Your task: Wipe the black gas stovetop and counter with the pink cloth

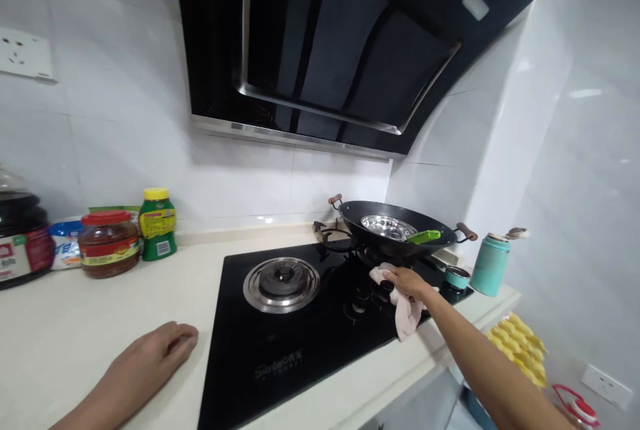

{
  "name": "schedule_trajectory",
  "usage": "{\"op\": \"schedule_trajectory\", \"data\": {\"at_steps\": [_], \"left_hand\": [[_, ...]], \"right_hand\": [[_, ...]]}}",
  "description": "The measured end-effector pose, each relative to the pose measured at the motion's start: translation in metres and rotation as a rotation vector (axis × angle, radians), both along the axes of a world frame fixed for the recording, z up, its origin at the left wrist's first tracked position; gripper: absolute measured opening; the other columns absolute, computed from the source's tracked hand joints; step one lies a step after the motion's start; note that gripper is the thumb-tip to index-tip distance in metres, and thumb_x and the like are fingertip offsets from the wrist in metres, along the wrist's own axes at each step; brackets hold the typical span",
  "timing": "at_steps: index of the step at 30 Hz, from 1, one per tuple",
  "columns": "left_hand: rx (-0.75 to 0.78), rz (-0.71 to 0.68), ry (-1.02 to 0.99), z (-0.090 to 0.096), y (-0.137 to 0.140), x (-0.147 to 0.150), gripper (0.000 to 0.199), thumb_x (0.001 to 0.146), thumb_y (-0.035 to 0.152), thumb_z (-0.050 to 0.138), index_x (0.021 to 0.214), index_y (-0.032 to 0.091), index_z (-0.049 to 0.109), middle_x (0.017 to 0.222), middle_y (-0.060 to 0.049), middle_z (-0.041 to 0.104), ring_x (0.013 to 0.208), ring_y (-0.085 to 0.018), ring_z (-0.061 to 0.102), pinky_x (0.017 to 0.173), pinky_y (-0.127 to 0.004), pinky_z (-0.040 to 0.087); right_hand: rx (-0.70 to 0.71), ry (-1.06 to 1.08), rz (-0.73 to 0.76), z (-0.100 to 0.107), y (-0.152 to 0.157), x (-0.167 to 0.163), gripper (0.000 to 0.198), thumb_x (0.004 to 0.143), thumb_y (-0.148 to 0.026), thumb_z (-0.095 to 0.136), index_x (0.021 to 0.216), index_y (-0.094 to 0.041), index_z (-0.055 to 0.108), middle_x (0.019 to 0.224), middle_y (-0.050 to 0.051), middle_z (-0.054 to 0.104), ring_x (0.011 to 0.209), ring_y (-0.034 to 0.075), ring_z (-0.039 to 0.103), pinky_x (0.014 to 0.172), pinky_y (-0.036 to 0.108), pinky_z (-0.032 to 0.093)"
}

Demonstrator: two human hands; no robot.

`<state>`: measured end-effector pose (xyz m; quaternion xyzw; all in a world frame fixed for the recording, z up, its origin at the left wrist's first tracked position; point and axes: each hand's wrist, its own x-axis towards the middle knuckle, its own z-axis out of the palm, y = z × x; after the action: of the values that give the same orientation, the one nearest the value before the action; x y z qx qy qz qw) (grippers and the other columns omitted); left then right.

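Note:
My right hand presses a pale pink cloth against the black glass gas stove, close to the control knobs. Part of the cloth hangs toward the stove's front edge. Just behind that hand, a black wok with wooden handles sits on the right burner; a shiny metal dish and a green-handled utensil lie in it. My left hand is over the pale counter, left of the stove, its fingers curled together around nothing visible. The left burner has no pot on it.
A black range hood overhangs the stove. At the left stand a dark sauce bottle, a red-lidded jar and a green bottle. On the right are a small pot and a turquoise canister; yellow egg trays sit lower.

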<state>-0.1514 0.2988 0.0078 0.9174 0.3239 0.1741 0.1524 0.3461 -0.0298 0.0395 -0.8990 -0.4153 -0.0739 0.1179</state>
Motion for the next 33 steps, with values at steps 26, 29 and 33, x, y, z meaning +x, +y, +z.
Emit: {"op": "schedule_trajectory", "data": {"at_steps": [26,29,33], "left_hand": [[0.009,-0.044,0.026,0.004,0.001,0.000,0.047,0.087,0.058,0.046,0.106,0.026,0.076,0.112,-0.005,0.076,0.101,-0.027,0.071,0.086,-0.033,0.055],[0.016,-0.050,0.005,0.000,0.002,0.000,0.048,0.087,0.059,0.047,0.107,0.026,0.075,0.111,-0.005,0.076,0.100,-0.028,0.071,0.085,-0.033,0.055],[0.021,-0.064,-0.018,-0.007,0.005,-0.002,0.048,0.086,0.059,0.048,0.106,0.026,0.076,0.110,-0.005,0.076,0.099,-0.027,0.071,0.084,-0.032,0.054]], "right_hand": [[-0.234,-0.172,0.492,0.010,0.001,-0.080,0.034,0.085,-0.023,0.057,0.117,-0.025,0.068,0.138,0.009,0.058,0.146,0.031,0.031,0.120,0.058,0.006],[-0.146,-0.256,0.562,-0.001,-0.019,-0.094,0.024,0.089,-0.018,0.050,0.105,-0.021,0.068,0.124,0.010,0.064,0.146,0.029,0.033,0.121,0.057,0.007],[-0.018,-0.241,0.599,-0.015,-0.034,-0.105,0.019,0.087,-0.014,0.050,0.098,-0.019,0.065,0.116,0.011,0.065,0.143,0.027,0.038,0.122,0.052,0.018]]}}
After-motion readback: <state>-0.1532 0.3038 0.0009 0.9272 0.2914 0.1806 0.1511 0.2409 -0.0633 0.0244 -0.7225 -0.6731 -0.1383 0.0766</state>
